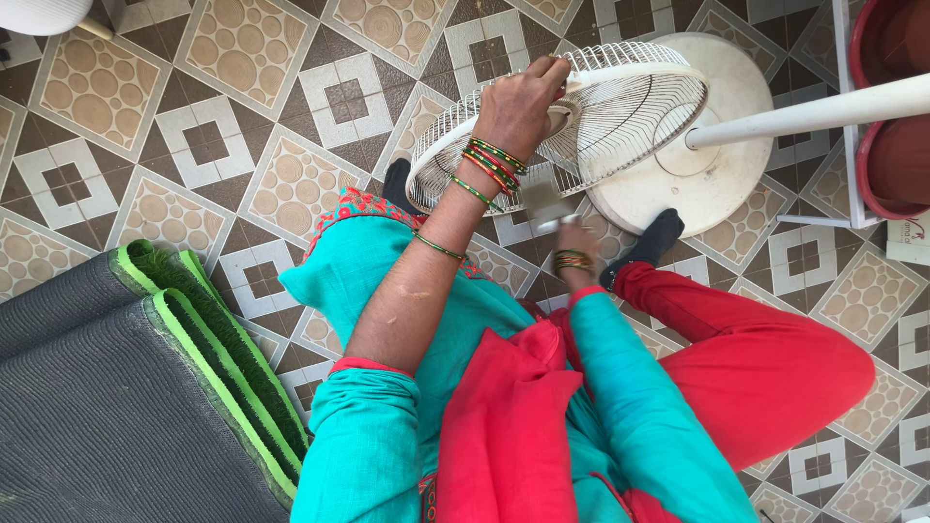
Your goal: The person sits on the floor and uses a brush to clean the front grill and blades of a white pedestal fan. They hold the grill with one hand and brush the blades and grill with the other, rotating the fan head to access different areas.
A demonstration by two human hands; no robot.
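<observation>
A white wire fan grille [620, 107] is tilted above the round white fan base [736, 165]. My left hand [523, 97] is closed on the grille's top rim and holds it up; several green and red bangles ring that wrist. My right hand [578, 242], lower and partly blurred, grips a small grey-white flat object [544, 201] just under the grille. What that object is I cannot make out. I sit on the floor in a teal top and red trousers, dark-socked feet on either side of the base.
A white fan pole [804, 116] runs from the base to the right. Dark red pots [896, 97] sit on a white rack at the right edge. A rolled green-edged grey mat [145, 387] lies at my left on the patterned tile floor.
</observation>
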